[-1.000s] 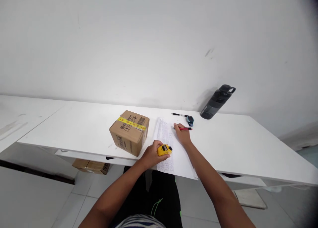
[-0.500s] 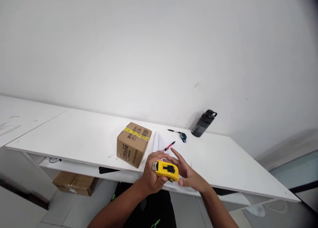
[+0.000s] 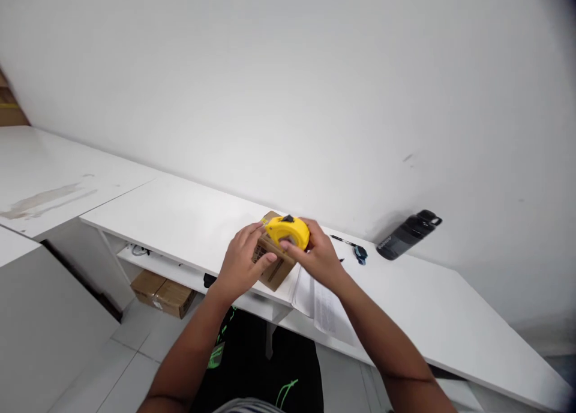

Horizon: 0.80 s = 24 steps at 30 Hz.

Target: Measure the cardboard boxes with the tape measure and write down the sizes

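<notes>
Head view: grip of the right hand [image 3: 318, 256] clasped around the yellow tape measure [image 3: 291, 229], above the cardboard box [image 3: 279, 274] by the front edge of the worktop [image 3: 189, 212]. Casing's long axis roughly crosswise, nose toward the left hand [image 3: 240, 260], the nearer hand to that end. Left fingertips beside the nose, thumb apart in front of the box; impossible to tell whether pinching anything. Rounded, smooth-looking plastic casing with black button; square-edged, printed brown cardboard; thin, flat papers [image 3: 327, 310] reaching the front edge; dark cylindrical bottle [image 3: 407, 236] near the back edge.
</notes>
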{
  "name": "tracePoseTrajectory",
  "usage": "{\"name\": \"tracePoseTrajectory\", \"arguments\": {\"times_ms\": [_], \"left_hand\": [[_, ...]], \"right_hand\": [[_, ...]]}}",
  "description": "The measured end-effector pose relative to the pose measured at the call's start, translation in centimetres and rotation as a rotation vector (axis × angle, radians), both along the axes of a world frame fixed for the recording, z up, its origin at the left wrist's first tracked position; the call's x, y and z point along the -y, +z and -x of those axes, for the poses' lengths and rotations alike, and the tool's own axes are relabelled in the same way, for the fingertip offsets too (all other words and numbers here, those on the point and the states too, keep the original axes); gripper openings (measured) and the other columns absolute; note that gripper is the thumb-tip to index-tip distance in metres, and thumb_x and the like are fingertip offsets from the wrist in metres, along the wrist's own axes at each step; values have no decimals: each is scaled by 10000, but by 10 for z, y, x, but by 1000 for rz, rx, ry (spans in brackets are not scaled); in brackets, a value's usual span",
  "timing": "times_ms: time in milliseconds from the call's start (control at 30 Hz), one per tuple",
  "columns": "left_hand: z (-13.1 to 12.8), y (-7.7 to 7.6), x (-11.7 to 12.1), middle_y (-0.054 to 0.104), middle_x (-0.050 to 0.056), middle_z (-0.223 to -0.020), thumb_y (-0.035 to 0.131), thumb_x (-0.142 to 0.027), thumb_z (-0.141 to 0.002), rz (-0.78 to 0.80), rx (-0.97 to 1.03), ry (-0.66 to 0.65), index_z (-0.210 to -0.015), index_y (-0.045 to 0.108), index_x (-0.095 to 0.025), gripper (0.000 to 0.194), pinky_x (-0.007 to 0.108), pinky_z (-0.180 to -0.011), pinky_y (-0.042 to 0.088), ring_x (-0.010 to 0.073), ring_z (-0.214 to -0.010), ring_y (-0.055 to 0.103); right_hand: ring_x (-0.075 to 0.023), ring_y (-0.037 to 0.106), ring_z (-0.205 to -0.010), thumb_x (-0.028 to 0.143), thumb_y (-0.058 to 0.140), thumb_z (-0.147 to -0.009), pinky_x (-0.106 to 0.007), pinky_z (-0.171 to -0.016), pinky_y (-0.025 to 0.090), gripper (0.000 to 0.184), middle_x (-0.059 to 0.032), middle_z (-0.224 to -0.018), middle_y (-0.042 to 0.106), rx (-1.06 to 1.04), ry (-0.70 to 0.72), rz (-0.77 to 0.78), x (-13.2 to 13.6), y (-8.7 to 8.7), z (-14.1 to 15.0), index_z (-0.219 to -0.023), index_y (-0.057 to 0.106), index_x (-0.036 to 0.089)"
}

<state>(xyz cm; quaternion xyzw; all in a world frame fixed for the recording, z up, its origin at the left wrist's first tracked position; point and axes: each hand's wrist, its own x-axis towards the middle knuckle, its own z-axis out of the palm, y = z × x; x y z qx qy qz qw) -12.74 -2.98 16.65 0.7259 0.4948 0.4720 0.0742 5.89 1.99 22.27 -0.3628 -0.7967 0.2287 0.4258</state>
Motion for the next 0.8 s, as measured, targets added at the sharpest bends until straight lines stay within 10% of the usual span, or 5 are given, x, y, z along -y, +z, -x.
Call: {"name": "tracePoseTrajectory", "arguments": {"times_ms": [233, 800], "left_hand": [[4, -59, -25, 492, 117, -1444, 500, -475, -930, -132, -207, 57, -1382, 493, -203, 527, 484, -1125, 326, 306, -1451, 250], [-2, -58, -26, 521, 119, -1419, 454, -469, -949, -123, -298, 172, -1391, 474, -224, 506, 446, -1068, 336, 299, -1416, 325]], "right_hand": [[-223, 659, -873, 381, 548, -863, -341, -792, 496, 542, -51, -1132, 692, 423, 56, -180, -83, 11, 36, -1386, 474, 259], [-223, 643, -721, 443, 574, -828, -310, -638, 475, 686, -38, -857, 674, 635, 9, 44, -65, 1, -17, -1418, 317, 208]]}}
